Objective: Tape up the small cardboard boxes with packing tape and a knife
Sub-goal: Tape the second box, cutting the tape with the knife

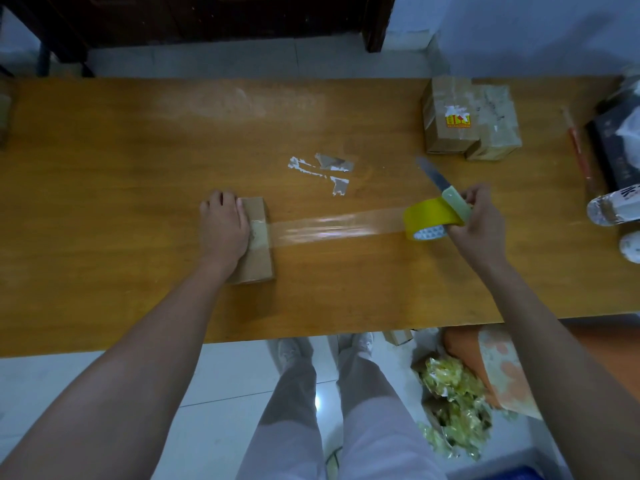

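Note:
A small cardboard box lies on the wooden table, left of centre. My left hand presses flat on its left part. A strip of clear packing tape stretches from the box to a yellow tape roll on the right. My right hand holds that roll together with a knife, whose pale green handle lies against the roll and whose blade points up and to the left.
Two taped cardboard boxes sit at the far right of the table. Torn paper scraps lie in the middle. Plastic bottles and a red stick are at the right edge. Crumpled tape waste lies on the floor.

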A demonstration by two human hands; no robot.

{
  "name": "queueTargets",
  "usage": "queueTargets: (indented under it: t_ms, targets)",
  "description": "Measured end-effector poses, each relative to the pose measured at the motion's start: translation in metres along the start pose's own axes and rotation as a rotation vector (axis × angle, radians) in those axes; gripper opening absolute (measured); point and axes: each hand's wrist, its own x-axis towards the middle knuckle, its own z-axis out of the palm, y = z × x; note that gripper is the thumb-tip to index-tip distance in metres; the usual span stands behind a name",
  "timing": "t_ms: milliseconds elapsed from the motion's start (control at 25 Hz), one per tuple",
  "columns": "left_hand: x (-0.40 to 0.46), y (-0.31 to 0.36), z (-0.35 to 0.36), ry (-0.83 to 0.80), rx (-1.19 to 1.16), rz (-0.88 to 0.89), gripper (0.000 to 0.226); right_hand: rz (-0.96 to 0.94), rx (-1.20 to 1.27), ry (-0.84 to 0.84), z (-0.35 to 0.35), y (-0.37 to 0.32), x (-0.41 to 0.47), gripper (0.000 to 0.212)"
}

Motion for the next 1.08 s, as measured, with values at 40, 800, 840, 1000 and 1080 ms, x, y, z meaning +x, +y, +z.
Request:
queueTargets:
  t_ms: [40, 800, 840, 1000, 1080]
  targets:
    - [0.001, -0.001, 0.000, 0.005, -0.007, -0.001, 0.035, -0.030, -0.063, -0.018, -0.002, 0.004, 0.000, 0.054]
    - [0.000, 0.002, -0.003, -0.042, 0.057, 0.000, 0.035, 0.213, 0.127, -0.232, 0.046, -0.147, -0.078, 0.030]
    - [0.000, 0.001, -0.004, -0.046, 0.051, -0.004, 0.035, 0.223, 0.099, -0.314, 0.060, -0.161, -0.088, 0.031]
    - [0.001, -0.001, -0.003, -0.051, 0.046, -0.001, 0.037, 0.148, -0.027, -0.392, 0.102, -0.199, -0.123, 0.030]
    - [0.001, 0.000, -0.003, -0.037, 0.039, 0.002, 0.037, 0.139, -0.057, -0.401, 0.115, -0.210, -0.130, 0.030]
